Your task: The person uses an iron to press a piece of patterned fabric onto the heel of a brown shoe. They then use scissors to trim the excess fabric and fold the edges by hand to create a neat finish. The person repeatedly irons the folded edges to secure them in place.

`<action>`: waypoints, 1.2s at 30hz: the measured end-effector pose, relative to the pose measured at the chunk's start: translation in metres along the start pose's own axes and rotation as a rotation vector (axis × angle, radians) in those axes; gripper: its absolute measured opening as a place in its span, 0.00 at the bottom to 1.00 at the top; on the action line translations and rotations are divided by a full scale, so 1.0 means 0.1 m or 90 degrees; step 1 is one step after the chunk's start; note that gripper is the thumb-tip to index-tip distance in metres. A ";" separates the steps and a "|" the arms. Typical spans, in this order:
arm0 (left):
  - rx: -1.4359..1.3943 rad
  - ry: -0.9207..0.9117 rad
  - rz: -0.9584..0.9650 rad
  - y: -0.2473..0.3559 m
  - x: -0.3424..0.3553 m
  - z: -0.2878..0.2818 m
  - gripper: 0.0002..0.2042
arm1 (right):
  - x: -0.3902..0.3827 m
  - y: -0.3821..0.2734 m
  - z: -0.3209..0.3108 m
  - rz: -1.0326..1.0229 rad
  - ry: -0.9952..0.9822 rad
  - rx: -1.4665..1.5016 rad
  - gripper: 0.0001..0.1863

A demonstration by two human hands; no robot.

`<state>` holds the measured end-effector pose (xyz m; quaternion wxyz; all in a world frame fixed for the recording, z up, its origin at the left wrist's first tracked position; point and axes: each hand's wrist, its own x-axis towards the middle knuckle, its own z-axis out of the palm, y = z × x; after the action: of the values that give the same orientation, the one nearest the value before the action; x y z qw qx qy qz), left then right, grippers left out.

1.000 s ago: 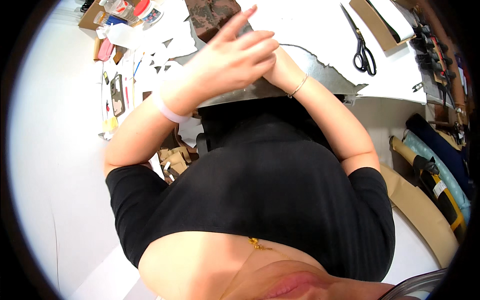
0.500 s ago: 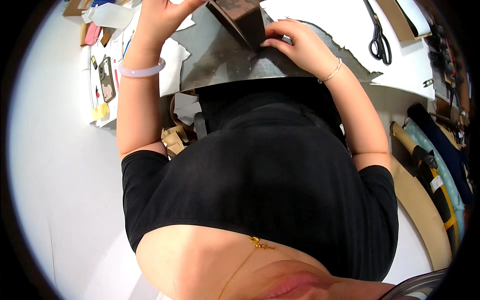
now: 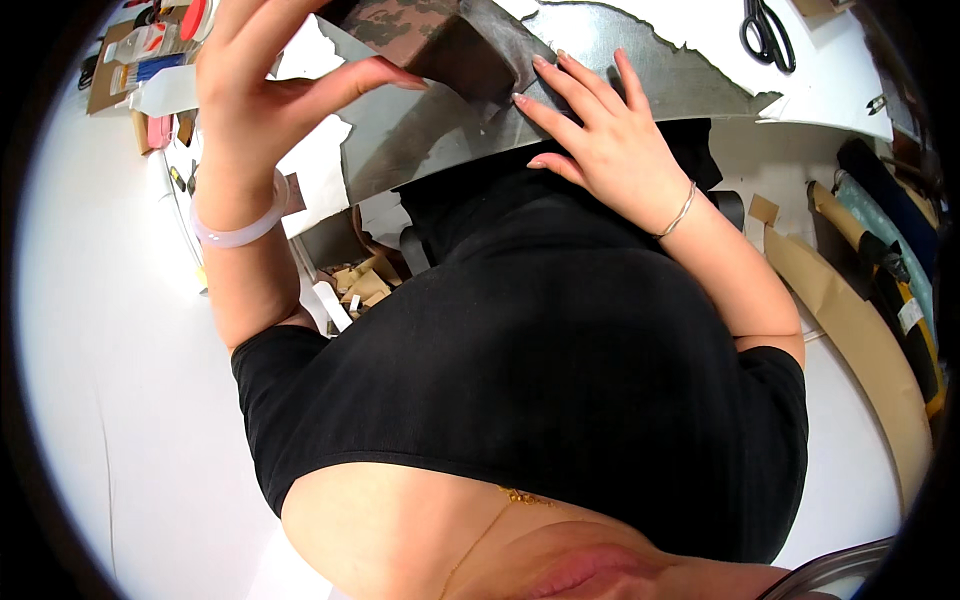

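The brown mottled block (image 3: 425, 35) is at the upper edge of your view, slanting over the grey part of the worktop (image 3: 400, 155), between your two hands; its far end runs out of sight. You have your left hand (image 3: 265, 75) on its left side, thumb stretched toward the block and well apart from the fingers, whose ends leave the view, so I cannot tell whether you are gripping it. You hold your right hand (image 3: 608, 130) unclenched, palm down with the fingers spread, its index fingertip just beside the block's near right corner; whether it touches, I cannot tell. You wear a pale bangle (image 3: 243, 228) on your left wrist and a thin bracelet (image 3: 678, 212) on your right. Past your right hand, beyond a ragged edge, is a white covering (image 3: 720, 45) with black scissors (image 3: 767, 28) on it, handles toward you. Off to your left are a whitish bottle (image 3: 165, 92) and a red lid (image 3: 195, 18).
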<state>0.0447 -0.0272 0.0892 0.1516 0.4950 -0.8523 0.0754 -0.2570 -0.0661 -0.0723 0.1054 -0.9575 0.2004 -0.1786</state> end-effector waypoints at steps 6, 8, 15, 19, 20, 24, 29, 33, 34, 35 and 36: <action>-0.086 -0.037 0.036 -0.14 0.11 -0.03 0.28 | 0.02 -0.07 -0.04 0.002 0.035 0.043 0.26; -0.121 -0.034 0.050 -0.19 0.12 -0.01 0.28 | 0.01 -0.09 0.00 0.005 0.035 0.051 0.26; -0.210 -0.034 0.028 -0.09 0.21 -0.03 0.25 | 0.02 -0.12 0.02 0.031 -0.011 0.008 0.32; -0.290 -0.013 0.061 -0.27 0.11 -0.01 0.34 | -0.06 -0.08 0.00 0.029 -0.035 -0.014 0.33; -0.287 -0.012 0.060 -0.28 0.10 -0.03 0.34 | -0.08 -0.06 0.00 0.028 -0.035 -0.015 0.33; -0.347 -0.026 0.028 -0.29 0.03 -0.09 0.34 | -0.18 0.02 -0.06 0.027 -0.037 -0.028 0.34; -0.328 -0.066 0.006 -0.21 -0.01 -0.18 0.35 | -0.30 0.27 -0.35 0.031 0.050 0.051 0.17; -0.315 -0.081 0.016 -0.19 -0.07 -0.27 0.36 | -0.36 0.74 -0.67 0.211 0.217 -0.142 0.15; -0.319 -0.079 0.029 -0.23 -0.07 -0.25 0.36 | -0.32 0.83 -0.67 0.305 0.291 -0.130 0.14; -0.327 -0.077 0.024 -0.26 -0.07 -0.24 0.36 | -0.27 0.88 -0.75 0.341 0.321 -0.093 0.13; -0.330 -0.078 0.020 -0.28 -0.08 -0.24 0.36 | -0.29 1.00 -0.74 0.351 0.296 -0.115 0.12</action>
<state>0.0773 -0.0275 0.1085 0.2204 0.4302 -0.8581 -0.1735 -0.3450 -0.1527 -0.0406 0.0167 -0.8069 0.4844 -0.3375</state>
